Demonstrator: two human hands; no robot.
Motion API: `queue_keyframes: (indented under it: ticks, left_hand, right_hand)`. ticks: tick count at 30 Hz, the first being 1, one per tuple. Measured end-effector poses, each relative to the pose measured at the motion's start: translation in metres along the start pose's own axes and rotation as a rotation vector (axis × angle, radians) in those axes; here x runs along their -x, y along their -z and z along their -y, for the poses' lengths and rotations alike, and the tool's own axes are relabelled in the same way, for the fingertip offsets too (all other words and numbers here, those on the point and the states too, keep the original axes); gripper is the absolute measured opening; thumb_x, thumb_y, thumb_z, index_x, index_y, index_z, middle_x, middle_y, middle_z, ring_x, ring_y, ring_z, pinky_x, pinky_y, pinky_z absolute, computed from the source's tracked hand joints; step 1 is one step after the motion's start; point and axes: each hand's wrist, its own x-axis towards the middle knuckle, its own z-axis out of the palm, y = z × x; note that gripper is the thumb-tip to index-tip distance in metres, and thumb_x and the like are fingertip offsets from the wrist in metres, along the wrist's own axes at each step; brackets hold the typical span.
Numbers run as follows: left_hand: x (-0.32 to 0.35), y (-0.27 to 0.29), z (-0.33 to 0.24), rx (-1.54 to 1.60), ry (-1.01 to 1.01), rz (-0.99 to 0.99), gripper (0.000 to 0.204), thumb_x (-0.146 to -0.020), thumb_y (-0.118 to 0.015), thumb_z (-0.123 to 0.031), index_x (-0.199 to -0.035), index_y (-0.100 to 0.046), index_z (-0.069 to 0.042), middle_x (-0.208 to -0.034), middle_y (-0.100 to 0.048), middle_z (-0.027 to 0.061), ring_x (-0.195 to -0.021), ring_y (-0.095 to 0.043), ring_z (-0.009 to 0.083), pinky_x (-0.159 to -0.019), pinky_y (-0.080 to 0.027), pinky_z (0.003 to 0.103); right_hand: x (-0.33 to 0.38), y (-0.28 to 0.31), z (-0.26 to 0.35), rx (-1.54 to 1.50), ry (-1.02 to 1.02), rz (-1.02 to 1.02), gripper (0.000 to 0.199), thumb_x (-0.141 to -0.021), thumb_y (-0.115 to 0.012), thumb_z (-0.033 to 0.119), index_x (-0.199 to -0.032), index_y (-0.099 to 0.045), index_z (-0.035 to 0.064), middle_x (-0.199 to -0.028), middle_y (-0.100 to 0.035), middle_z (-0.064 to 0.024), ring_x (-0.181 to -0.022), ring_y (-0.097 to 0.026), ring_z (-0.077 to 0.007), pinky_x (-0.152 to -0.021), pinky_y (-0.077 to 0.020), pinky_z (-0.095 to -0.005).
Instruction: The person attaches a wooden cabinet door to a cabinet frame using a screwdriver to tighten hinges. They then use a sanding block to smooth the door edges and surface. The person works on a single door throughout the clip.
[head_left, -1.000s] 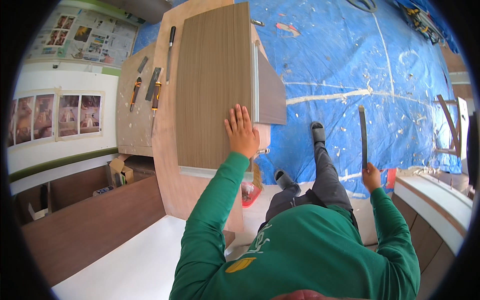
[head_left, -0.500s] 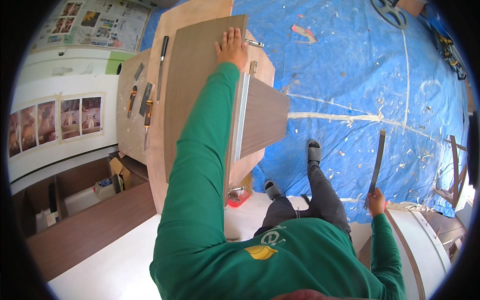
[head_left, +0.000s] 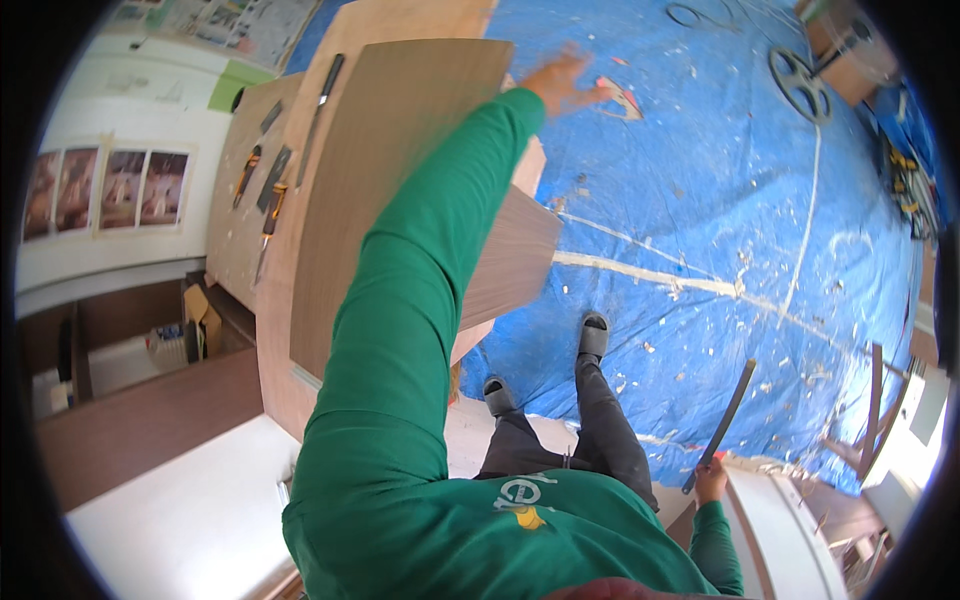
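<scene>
My left hand [head_left: 565,82] is smeared by motion, its fingers apart and nothing seen in them. It reaches just past the far right corner of a brown wood-grain panel [head_left: 400,120], above the blue sheet. My sleeve hides part of the panel. A second brown wood-grain piece [head_left: 518,245] shows to the right, beneath my forearm. Low on the right, my right hand [head_left: 711,480] is closed round the lower end of a long dark strip [head_left: 733,408], which slants up and away.
A pale wooden worktop [head_left: 275,340] carries the panel. Left of it lie a black-handled tool [head_left: 330,80], an orange-and-black screwdriver [head_left: 271,215] and a cutter knife [head_left: 247,172]. Blue sheeting [head_left: 680,220] with scraps covers the floor. A dark wheel-like frame [head_left: 800,85] lies far right.
My left hand has lifted from its flat rest on the panel and swung right past its edge. The strip in my right hand tilts more. The whole view has shifted.
</scene>
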Motion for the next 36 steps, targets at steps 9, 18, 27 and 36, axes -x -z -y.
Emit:
queue_keyframes:
  ticks: [9,18,27,36]
  left_hand:
    - [0.135,-0.011,0.022,-0.355,0.331,-0.288,0.068,-0.104,-0.048,-0.028,-0.164,-0.026,-0.006,-0.173,-0.022,0.0107,-0.158,-0.025,0.0292,-0.127,-0.017,0.057]
    - [0.399,-0.029,-0.061,-0.157,0.483,-0.192,0.078,-0.099,-0.057,-0.031,-0.165,-0.023,-0.005,-0.174,-0.018,0.0121,-0.160,-0.017,0.0286,-0.128,-0.017,0.055]
    - [0.567,-0.049,-0.117,-0.142,0.643,-0.161,0.078,-0.098,-0.057,-0.035,-0.164,-0.029,-0.006,-0.173,-0.021,0.0119,-0.159,-0.020,0.0278,-0.129,-0.015,0.054]
    - [0.655,-0.055,-0.136,0.033,0.630,-0.204,0.076,-0.098,-0.058,-0.036,-0.161,-0.032,-0.003,-0.171,-0.028,0.0140,-0.157,-0.027,0.0294,-0.128,-0.017,0.055]
  right_hand:
    - [-0.061,0.009,0.066,-0.046,0.141,0.080,0.007,-0.085,-0.064,-0.002,-0.089,-0.063,0.0040,-0.077,-0.064,-0.0030,-0.072,-0.059,-0.0135,-0.065,-0.0503,-0.0320]
    - [-0.168,-0.002,0.135,0.035,0.376,0.131,0.008,-0.083,-0.068,0.004,-0.090,-0.066,0.0014,-0.079,-0.070,-0.0145,-0.073,-0.069,-0.0288,-0.069,-0.0542,-0.0436]
    - [-0.198,-0.016,0.289,0.244,0.659,0.105,0.012,-0.087,-0.066,0.014,-0.092,-0.068,0.0035,-0.085,-0.073,-0.0207,-0.082,-0.073,-0.0401,-0.072,-0.0563,-0.0485]
    - [-0.120,-0.023,0.349,0.194,0.687,0.081,0.012,-0.086,-0.067,0.012,-0.095,-0.070,0.0037,-0.083,-0.073,-0.0172,-0.078,-0.074,-0.0326,-0.071,-0.0572,-0.0452]
